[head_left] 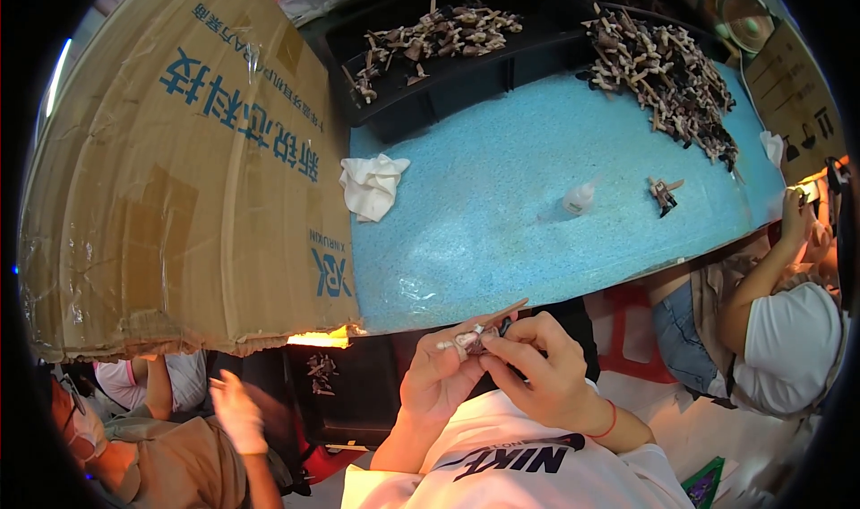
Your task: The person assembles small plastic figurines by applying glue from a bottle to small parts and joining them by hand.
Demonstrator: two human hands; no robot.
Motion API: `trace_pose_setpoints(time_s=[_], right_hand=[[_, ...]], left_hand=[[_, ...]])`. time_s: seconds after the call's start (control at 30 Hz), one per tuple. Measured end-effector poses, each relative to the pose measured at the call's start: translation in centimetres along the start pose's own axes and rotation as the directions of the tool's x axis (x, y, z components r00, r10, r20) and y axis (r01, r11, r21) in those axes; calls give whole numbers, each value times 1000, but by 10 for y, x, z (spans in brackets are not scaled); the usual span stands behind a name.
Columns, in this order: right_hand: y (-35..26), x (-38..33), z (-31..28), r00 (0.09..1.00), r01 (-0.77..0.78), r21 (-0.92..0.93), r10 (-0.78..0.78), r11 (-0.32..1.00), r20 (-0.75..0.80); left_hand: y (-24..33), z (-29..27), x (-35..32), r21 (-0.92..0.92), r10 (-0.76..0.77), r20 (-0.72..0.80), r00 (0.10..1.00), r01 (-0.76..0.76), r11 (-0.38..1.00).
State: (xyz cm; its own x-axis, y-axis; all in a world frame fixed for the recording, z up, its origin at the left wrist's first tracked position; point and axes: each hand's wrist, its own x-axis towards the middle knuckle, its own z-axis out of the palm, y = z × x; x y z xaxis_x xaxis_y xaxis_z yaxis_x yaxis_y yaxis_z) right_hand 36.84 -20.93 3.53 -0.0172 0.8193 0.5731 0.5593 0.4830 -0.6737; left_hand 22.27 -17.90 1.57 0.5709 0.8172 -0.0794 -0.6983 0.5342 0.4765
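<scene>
- The person's left hand (437, 379) grasps a small toy figure (469, 340) between thumb and fingers, in front of a white shirt (573, 473).
- The right hand (548, 366) pinches the same figure from the other side; a thin red band (613, 419) circles that wrist.
- The figure is at the near edge of the blue table (484, 231), a thin tan piece slanting up beside it; what joins them is too small to tell.
- Left of the hands, lower down, a black tray (354, 406) holds a few more figures (321, 375).
- A tall cardboard box (206, 231) stands along the table's left side, a crumpled white cloth (372, 186) just beside it.
- Farther right are a small pale bottle (580, 199) and a lone figure (663, 197).
- At the back, a black bin (466, 90) holds many figures, with a big heap (663, 83) to its right.
</scene>
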Motion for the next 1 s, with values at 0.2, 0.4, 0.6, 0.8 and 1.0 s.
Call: trace_pose_setpoints(time_s=[0.2, 0.4, 0.6, 0.8, 1.0], right_hand=[[-3, -2, -18, 965, -256, 313, 263, 915, 20], [-5, 4, -12, 877, -452, 716, 413, 532, 246], [-3, 8, -11, 882, -455, 759, 355, 466, 311], [-2, 12, -12, 863, -490, 788, 339, 373, 375], [4, 16, -17, 866, -499, 744, 270, 443, 420]], left_hand=[[3, 13, -5, 336, 191, 23, 981, -188, 923], [-2, 10, -6, 698, 395, 26, 918, -300, 650], [2, 13, -9, 812, 414, 164, 895, -361, 458], [2, 12, -7, 869, 449, 233, 863, -392, 303], [1, 17, -6, 857, 457, 176, 872, -364, 365]])
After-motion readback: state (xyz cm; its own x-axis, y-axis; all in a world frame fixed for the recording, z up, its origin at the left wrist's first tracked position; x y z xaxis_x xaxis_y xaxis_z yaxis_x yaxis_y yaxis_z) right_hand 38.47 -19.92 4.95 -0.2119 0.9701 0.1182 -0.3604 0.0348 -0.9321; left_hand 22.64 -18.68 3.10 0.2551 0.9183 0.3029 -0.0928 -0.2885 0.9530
